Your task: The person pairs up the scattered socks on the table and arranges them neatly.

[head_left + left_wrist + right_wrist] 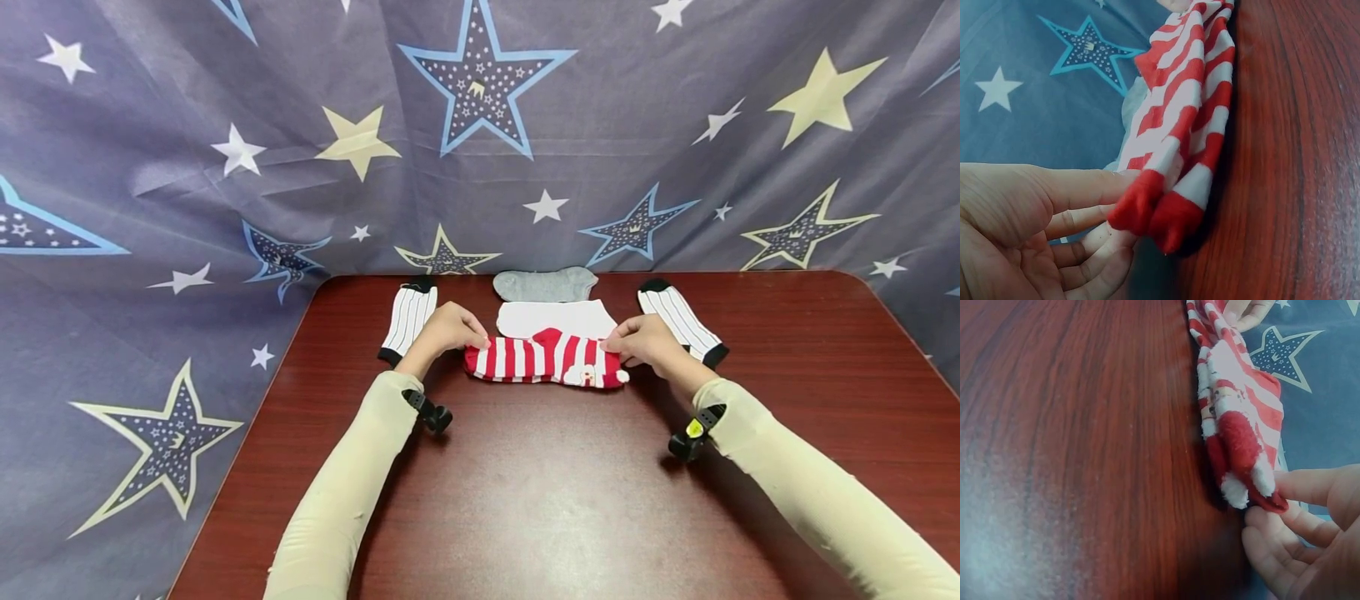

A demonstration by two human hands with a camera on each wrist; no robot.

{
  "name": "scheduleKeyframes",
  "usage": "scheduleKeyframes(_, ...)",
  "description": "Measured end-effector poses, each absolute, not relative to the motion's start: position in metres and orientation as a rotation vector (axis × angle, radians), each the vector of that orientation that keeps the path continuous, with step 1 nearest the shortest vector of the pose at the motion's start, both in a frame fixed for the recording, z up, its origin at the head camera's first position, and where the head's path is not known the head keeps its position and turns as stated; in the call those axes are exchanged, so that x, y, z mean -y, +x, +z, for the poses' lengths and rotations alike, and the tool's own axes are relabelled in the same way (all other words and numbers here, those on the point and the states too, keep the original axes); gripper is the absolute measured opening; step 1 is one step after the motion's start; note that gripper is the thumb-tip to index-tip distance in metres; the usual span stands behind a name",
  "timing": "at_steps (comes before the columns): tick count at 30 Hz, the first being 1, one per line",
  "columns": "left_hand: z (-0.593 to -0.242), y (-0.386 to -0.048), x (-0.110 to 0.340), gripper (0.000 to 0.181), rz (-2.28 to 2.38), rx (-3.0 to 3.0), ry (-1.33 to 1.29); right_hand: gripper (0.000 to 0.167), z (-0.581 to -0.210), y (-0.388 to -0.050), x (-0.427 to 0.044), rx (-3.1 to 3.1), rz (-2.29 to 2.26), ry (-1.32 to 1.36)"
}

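Note:
A pair of red-and-white striped socks [525,360] with a fluffy Santa figure stretches sideways between my hands, one sock against the other. My left hand [452,328] pinches the red toe end, seen close up in the left wrist view, where both toes [1175,219] hang side by side. At the other end, my right hand [647,340] pinches the cuff near the white pompoms [1235,490]. Just behind the striped pair lies a white sock [555,318], partly covered by it. Farther back a grey sock [546,285] lies flat.
A white sock with black stripes [412,321] lies left of my left hand, and a similar sock [678,321] lies behind my right hand. The reddish-brown table [555,483] ends at a star-patterned curtain [525,183].

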State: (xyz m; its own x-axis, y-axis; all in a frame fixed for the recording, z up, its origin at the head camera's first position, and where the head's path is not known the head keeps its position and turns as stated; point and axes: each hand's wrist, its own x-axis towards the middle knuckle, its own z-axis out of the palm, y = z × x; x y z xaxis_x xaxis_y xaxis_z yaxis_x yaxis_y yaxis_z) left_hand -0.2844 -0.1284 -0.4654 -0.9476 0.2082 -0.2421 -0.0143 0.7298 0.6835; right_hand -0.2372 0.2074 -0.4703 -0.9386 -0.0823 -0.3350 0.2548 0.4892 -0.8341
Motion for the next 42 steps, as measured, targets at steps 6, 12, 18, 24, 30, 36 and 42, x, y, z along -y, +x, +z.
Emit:
scheduleKeyframes(6, -0.467, -0.284, 0.130, 0.012, 1.042, -2.599, 0.095, 0.021, -0.471, -0.236, -0.206, -2.446, -1.402, 0.132)
scheduleKeyframes(12, -0.468, -0.283, 0.134, 0.015, 1.047, -2.588, 0.098, 0.022, -0.472, -0.235, -0.205, -2.461, -1.391, 0.125)
scheduleKeyframes(18, -0.466, -0.281, 0.139, 0.017, 1.025, -2.577, 0.074, 0.021, -0.473, -0.236, -0.206, -2.478, -1.382, 0.135)
scheduleKeyframes(24, -0.467, -0.280, 0.137, 0.015, 1.031, -2.577, 0.063, 0.021, -0.473, -0.237, -0.206, -2.501, -1.365, 0.145)
scheduleKeyframes(30, -0.470, -0.280, 0.135, 0.015, 0.993, -2.596, 0.033, 0.021, -0.476, -0.237, -0.204, -2.514, -1.341, 0.153)
scheduleKeyframes(36, -0.473, -0.281, 0.134, 0.013, 0.977, -2.589, -0.003, 0.019, -0.478, -0.237, -0.205, -2.500, -1.345, 0.152)
scheduleKeyframes(42, -0.472, -0.283, 0.131, 0.012, 0.947, -2.589, -0.019, 0.017, -0.479, -0.238, -0.206, -2.510, -1.359, 0.146)
